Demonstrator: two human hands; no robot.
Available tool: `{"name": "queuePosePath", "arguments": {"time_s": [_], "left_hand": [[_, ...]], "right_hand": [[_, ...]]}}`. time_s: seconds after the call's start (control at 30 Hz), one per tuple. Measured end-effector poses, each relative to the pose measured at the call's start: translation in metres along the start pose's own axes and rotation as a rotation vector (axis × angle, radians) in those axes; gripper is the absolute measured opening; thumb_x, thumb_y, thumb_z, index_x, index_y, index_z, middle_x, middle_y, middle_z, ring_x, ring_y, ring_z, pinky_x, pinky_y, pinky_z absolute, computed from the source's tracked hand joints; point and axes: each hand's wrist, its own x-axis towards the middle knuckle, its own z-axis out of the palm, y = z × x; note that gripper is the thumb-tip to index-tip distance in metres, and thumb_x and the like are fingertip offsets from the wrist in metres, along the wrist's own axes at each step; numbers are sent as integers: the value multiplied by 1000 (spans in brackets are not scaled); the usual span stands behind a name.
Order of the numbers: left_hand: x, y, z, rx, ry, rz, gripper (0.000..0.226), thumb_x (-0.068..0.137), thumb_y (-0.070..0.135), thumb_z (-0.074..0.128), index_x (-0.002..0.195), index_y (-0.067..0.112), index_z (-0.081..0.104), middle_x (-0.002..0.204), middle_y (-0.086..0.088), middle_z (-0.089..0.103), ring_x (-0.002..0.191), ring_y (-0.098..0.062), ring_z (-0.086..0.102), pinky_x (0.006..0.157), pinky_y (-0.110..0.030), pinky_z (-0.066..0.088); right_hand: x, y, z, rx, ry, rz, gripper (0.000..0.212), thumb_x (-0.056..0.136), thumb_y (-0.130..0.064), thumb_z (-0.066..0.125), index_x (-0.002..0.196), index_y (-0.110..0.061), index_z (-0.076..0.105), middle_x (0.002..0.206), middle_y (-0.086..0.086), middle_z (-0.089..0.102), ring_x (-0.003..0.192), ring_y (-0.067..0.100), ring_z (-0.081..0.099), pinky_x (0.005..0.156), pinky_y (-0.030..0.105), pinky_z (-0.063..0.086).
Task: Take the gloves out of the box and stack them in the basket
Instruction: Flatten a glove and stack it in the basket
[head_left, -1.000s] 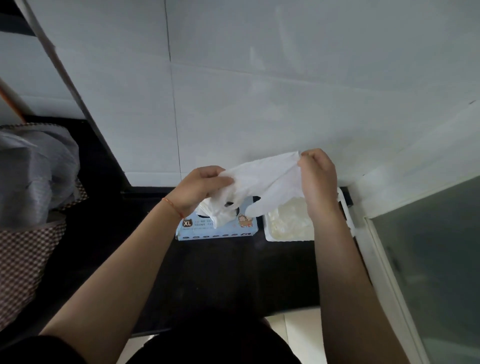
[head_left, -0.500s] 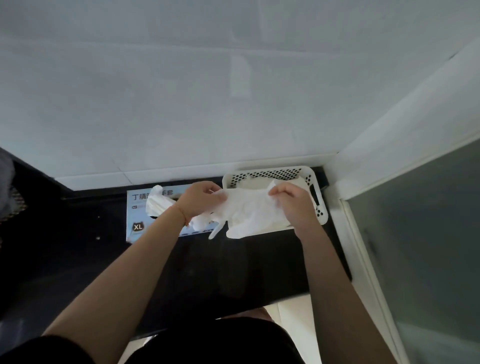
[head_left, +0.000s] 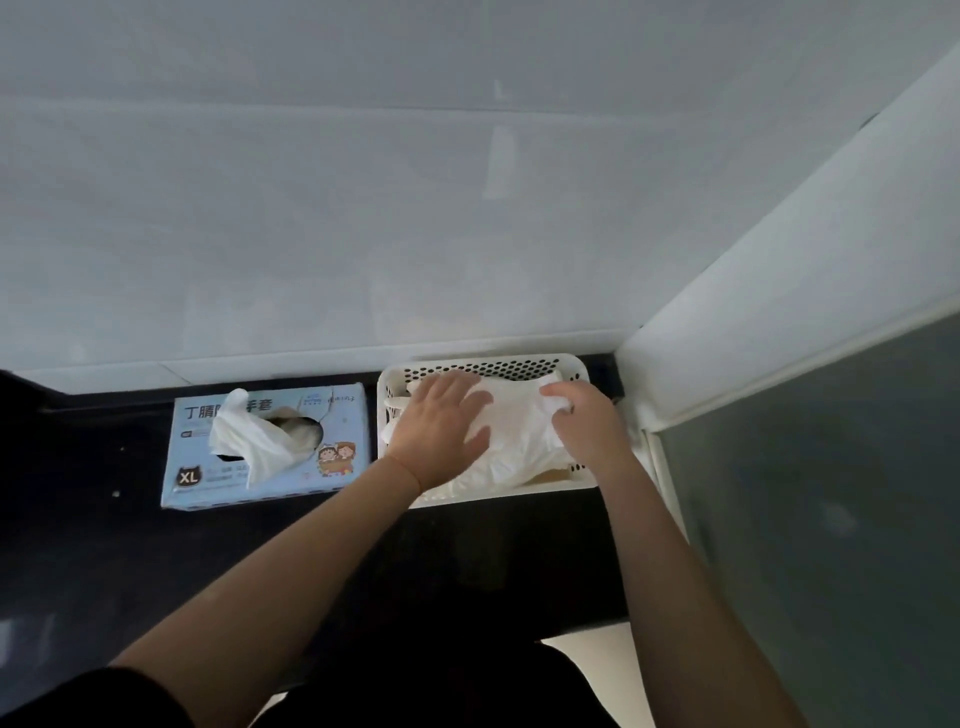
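Note:
A white perforated basket (head_left: 498, 366) stands on the dark counter against the wall. A white glove (head_left: 519, 431) lies spread on top of other gloves inside it. My left hand (head_left: 439, 423) presses flat on the glove's left part, fingers straight. My right hand (head_left: 589, 421) rests on the glove's right side, its fingers curled at the glove's edge. Left of the basket lies the light blue glove box (head_left: 337, 415), marked XL, with another white glove (head_left: 244, 436) sticking out of its top opening.
The dark counter (head_left: 104, 545) runs left of the box and toward me. A white tiled wall (head_left: 467, 208) rises behind. At the right a white frame with a dark glass panel (head_left: 831, 493) closes off the corner.
Both hands have lowered the glove from in front of the basket down into it. My left hand has let go of its grip and now lies flat on the glove.

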Motion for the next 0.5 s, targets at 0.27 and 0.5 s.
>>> {"name": "queuePosePath", "arguments": {"time_s": [0.27, 0.5], "left_hand": [[-7, -2, 28, 188, -359, -80, 102, 71, 87, 27, 156, 36, 2, 166, 2, -8, 151, -25, -17, 119, -54, -12], [-8, -3, 34, 212, -420, -146, 105, 76, 85, 42, 155, 38, -8, 164, 1, -17, 150, -28, -20, 118, -57, -11]], "right_hand": [[13, 15, 4, -632, -18, -123, 54, 92, 1, 40, 140, -21, 47, 149, -4, 38, 100, 21, 59, 99, 36, 30], [8, 16, 14, -790, 83, -152, 38, 88, -4, 51, 123, -19, 52, 137, 5, 41, 93, 19, 57, 92, 37, 33]]}}
